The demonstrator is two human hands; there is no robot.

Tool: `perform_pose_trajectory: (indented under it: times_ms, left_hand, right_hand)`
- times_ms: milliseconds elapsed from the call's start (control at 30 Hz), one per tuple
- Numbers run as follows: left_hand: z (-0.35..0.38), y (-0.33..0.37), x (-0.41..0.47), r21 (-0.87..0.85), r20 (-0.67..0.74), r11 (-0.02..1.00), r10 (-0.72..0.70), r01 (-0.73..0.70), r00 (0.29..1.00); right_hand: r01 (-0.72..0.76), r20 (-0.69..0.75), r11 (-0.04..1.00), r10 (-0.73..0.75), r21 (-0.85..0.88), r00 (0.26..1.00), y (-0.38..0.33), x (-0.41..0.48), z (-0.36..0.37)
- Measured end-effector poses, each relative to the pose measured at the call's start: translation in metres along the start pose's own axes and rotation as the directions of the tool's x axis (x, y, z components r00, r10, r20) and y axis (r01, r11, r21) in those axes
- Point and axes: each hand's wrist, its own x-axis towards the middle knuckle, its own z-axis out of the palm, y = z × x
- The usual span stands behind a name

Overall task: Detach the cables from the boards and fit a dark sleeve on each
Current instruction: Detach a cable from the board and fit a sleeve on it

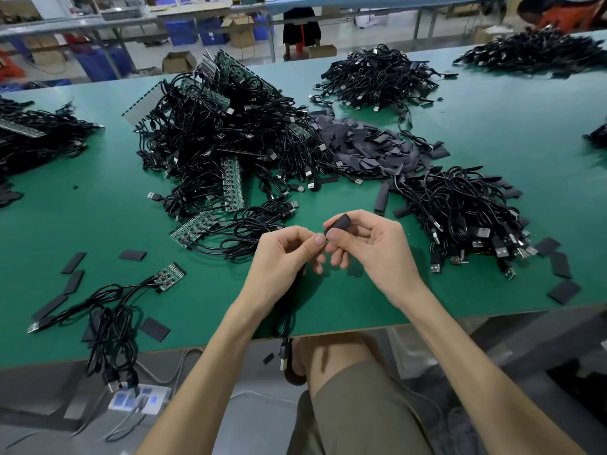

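My left hand (285,257) pinches the end of a black cable (288,310) that loops down over the table's front edge, its USB plug (283,354) hanging below. My right hand (368,244) pinches a dark sleeve (338,222) right at the cable's tip. A big heap of black cables on green boards (226,136) lies ahead. Loose dark sleeves (364,146) are piled to its right. A small green board (169,276) with cables attached lies at the near left.
A pile of loose USB cables (466,211) sits at my right, more piles (377,77) farther back. Single sleeves (73,262) lie scattered on the green table (98,205). A power strip (139,397) lies on the floor. People work at the far side.
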Motion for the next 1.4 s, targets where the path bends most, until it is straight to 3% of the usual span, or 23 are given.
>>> perform_pose_trajectory:
  times_ms: [1033,1400]
  left_hand:
    - [-0.0032,0.0006,-0.0036,-0.019,0.022,1.000,0.009,-0.009,1.000]
    - [0.0013,0.0088,-0.0053,-0.003,0.086,1.000,0.005,-0.005,0.996]
  right_hand:
    - [-0.041,0.070,0.999,0.041,-0.005,0.997,-0.0004,-0.0010,0.0009]
    - [-0.064,-0.069,0.995,0.058,-0.082,0.996,-0.0053,-0.0007,-0.0012]
